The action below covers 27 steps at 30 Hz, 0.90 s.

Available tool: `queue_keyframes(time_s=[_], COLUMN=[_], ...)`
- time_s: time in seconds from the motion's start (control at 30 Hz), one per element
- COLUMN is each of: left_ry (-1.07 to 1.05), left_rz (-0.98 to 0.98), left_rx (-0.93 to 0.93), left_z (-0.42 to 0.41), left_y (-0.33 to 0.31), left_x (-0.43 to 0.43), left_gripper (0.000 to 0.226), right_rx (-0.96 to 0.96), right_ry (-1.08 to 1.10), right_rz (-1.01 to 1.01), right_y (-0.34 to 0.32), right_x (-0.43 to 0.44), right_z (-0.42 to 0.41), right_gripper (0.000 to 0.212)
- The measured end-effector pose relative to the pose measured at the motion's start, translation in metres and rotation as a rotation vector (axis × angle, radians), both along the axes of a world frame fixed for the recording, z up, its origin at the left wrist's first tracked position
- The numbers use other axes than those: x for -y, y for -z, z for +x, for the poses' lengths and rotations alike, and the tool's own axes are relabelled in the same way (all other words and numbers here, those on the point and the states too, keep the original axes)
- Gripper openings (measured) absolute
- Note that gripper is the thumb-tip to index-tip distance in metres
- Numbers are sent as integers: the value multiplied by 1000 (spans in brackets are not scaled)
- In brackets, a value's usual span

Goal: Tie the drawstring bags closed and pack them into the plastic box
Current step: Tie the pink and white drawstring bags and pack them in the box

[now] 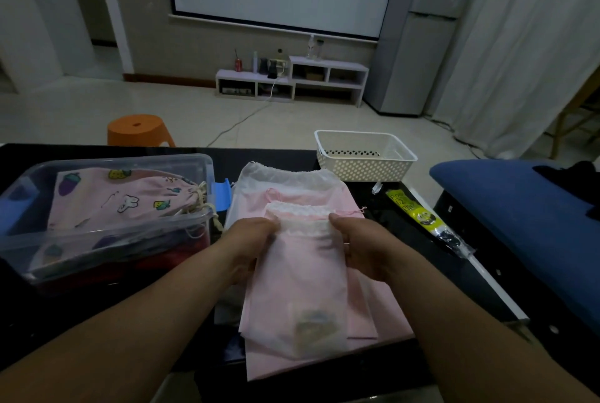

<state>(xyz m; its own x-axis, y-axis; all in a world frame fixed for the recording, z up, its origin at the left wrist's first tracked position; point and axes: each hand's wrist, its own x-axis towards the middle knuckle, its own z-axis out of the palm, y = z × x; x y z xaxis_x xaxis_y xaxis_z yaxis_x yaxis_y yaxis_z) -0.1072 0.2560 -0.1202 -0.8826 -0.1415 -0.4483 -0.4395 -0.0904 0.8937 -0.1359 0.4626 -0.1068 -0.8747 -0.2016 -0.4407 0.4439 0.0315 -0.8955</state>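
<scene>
Pinched small pink drawstring bag [298,289] at its frilled top hem: left corner with left hand [250,240], right corner with right hand [360,250], thumbs on top, fingers curled under. Held it mouth pointing away from the body, over a stack of larger bags [292,194], pink ones on a white translucent one, lying flat on the black desk [406,240]. Could not tell cord tied or untied. Noted blurred pale patch near the bag's bottom. Just left of the stack: clear plastic box [97,233], open-topped, blue latch [222,194] on its near side, holding a pink cartoon-print bag [120,198] with cords gathered at its right end, darker items underneath. At far desk edge, right of centre: white perforated basket [367,159]. Right of the stack: yellow-black packet [418,214] in clear wrap. Beyond the desk: orange stool [139,129] on the floor.
</scene>
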Motion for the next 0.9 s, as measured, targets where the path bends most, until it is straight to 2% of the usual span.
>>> queue_keyframes(time_s=[0.2, 0.43, 0.7, 0.9], left_ry=[-61, -92, -173, -244], left_rz=[13, 40, 196, 421], left_rx=[-138, -177, -113, -17], left_z=[-12, -18, -19, -12], left_y=[1, 3, 8, 0], left_x=[-1, -3, -8, -4], left_gripper=[23, 16, 14, 13], right_rx=[-139, -82, -60, -8], right_ry=[118, 181, 155, 256], right_rz=[21, -74, -89, -277], right_y=[-1, 3, -2, -4], right_x=[9, 5, 8, 9], right_z=[-8, -11, -3, -5], right_gripper=[19, 21, 16, 11])
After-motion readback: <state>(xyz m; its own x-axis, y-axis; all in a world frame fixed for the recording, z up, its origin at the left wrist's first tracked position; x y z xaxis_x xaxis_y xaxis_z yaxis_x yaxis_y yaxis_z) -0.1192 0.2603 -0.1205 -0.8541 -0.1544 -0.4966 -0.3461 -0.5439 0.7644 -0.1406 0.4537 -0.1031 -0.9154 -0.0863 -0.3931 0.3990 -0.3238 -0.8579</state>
